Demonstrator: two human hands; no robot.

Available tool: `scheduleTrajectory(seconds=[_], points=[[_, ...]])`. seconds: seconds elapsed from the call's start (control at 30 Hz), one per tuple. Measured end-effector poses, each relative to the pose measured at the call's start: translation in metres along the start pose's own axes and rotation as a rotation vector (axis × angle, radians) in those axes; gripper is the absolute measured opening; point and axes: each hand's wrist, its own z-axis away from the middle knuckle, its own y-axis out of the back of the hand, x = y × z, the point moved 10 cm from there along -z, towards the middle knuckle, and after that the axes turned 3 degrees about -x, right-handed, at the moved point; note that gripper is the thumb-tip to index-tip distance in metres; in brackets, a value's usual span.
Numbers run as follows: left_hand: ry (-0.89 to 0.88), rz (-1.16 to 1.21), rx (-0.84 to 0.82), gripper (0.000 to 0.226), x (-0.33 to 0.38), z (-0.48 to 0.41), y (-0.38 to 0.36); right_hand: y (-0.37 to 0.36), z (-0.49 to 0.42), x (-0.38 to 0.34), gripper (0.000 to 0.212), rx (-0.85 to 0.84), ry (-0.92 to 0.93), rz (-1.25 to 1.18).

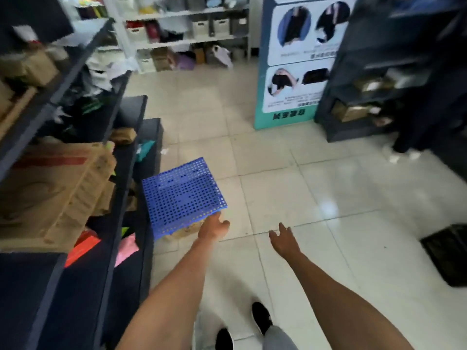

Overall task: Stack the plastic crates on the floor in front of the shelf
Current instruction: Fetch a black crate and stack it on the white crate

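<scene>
While L hand (pixel 213 227) meets blue perforated crate (pixel 183 195) mid-frame (grip: can't tell) and R hand (pixel 284 238) is spread, empty, black crate (pixel 447 256) at right edge looks unstacked, so early.

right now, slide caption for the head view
Left hand at the near corner of a blue perforated crate beside the dark shelf; right hand open over the tiled floor.
</scene>
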Motion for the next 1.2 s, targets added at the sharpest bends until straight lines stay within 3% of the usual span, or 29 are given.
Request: scheduleTrajectory(seconds=[0.43, 0.73, 0.9, 1.2], points=[[-0.6, -0.498, -0.424, 0.054, 0.283, 0.089, -0.289, 0.153, 0.161, 0.323, 0.062, 0.414, -0.497, -0.347], [-0.902, -0.878, -0.453, 0.044, 0.363, 0.188, -0.463, 0.187, 0.264, 0.476, 0.06, 0.587, -0.705, -0.596], [-1.041, -0.969, -0.483, 0.03, 0.404, 0.231, -0.533, 0.211, 0.299, 0.534, 0.061, 0.654, -0.787, -0.647], [-1.146, -1.12, -0.544, 0.042, 0.474, 0.241, -0.637, 0.278, 0.297, 0.615, 0.06, 0.694, -0.884, -0.69]])
